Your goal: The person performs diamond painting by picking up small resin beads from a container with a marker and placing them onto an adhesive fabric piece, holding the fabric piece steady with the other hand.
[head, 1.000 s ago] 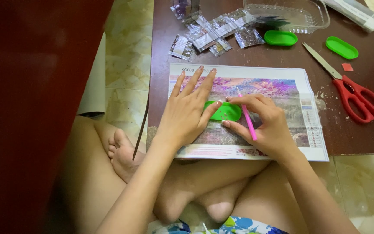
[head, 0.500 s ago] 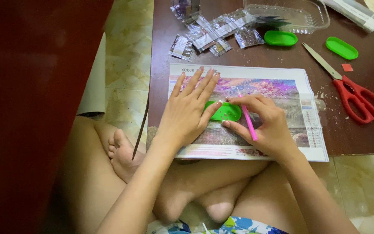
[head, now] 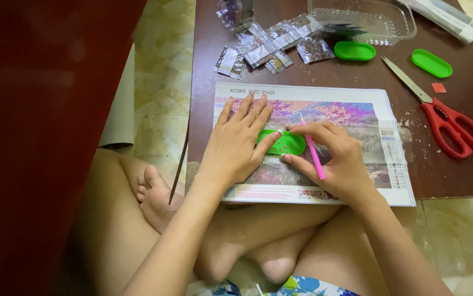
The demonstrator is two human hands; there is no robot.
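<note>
Left hand (head: 235,143) flat on the colourful bead-mosaic canvas sheet (head: 324,112); fingers, splayed a second ago, now drawn together, thumb against the green oval plastic tray (head: 283,143). Right hand (head: 336,156), at tray's 3 o'clock, pinches the pink pen (head: 313,151), unmoved.

A cluster of small clear plastic sachets (head: 269,41) lies at the upper middle of the frame on the dark brown desk (head: 456,170), overlapping one another; each is rectangular, with a white label strip and dark or silvery contents. One sachet (head: 230,60) lies slightly apart at the cluster's lower left. Just right of them, at the top edge, stands a clear plastic tray package (head: 364,19), rectangular with rounded corners. At the upper right corner a long white box (head: 445,16) lies slanted, partly cut off. On the printed canvas sheet in the middle, a narrow colour legend strip (head: 394,156) runs down its right margin.
</note>
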